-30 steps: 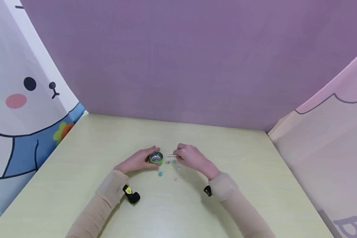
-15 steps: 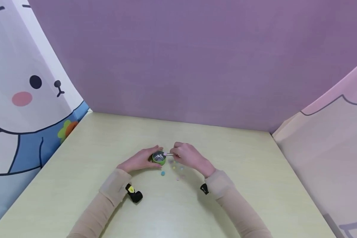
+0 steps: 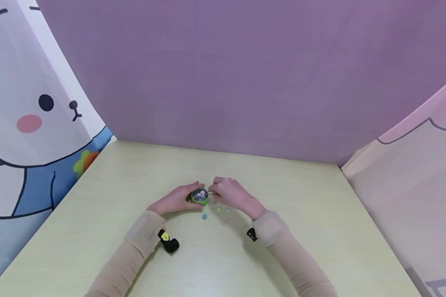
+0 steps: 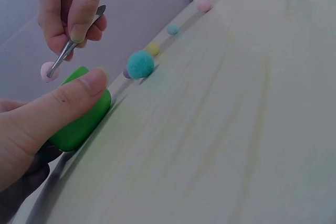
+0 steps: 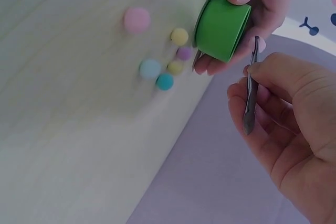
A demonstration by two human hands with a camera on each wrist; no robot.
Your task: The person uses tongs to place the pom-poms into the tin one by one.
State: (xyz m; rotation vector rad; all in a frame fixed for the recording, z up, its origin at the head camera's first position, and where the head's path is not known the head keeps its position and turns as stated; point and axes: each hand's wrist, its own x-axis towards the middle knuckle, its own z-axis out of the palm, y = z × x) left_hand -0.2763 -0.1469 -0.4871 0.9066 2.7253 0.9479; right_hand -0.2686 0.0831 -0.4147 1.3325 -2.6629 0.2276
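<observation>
My left hand (image 3: pixel 176 199) grips a small green cup (image 5: pixel 220 27) with a shiny metal inside, thumb on the near side and fingers round the far side. The cup stands on the table. Metal tweezers (image 5: pixel 251 95) are pinched between the thumb and fingers of my right hand (image 3: pixel 232 194). Their tips hold a small pale pink pom-pom (image 4: pixel 50 71), which is over the cup's opening in the head view. On the table beside the cup lie several loose pom-poms, among them a turquoise one (image 4: pixel 140 64), a pink one (image 5: pixel 136 20) and a purple one (image 5: pixel 184 53).
The pale wooden table (image 3: pixel 301 235) reaches back to a purple backdrop (image 3: pixel 223 82). A cartoon-printed sheet (image 3: pixel 41 144) hangs on the left and a pink and cream one (image 3: pixel 423 185) on the right. Black wrist cameras sit on both sleeves.
My right hand has moved left, carrying the pink pom-pom in the tweezers from beside the cup to over its opening. The left hand keeps its grip; the head view has shifted slightly.
</observation>
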